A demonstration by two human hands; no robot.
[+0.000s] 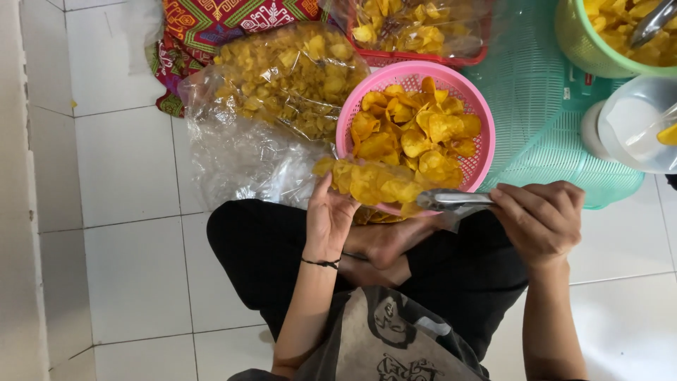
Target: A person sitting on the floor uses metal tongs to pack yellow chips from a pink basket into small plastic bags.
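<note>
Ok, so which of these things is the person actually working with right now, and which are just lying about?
In use:
left hand holding a small clear bag of chips
right hand gripping metal tongs
pink basket of yellow chips

Lying about:
large clear bag of chips
turquoise basket
green tub of chips
red tray
patterned cloth
clear plastic container

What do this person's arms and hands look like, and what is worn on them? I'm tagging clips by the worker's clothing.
Both forearms are bare, with no sleeves reaching them and no gloves. The left hand has a thin black cord bracelet around the wrist. The right hand shows no ring, watch or band that I can see. No markings show on either arm.
</note>
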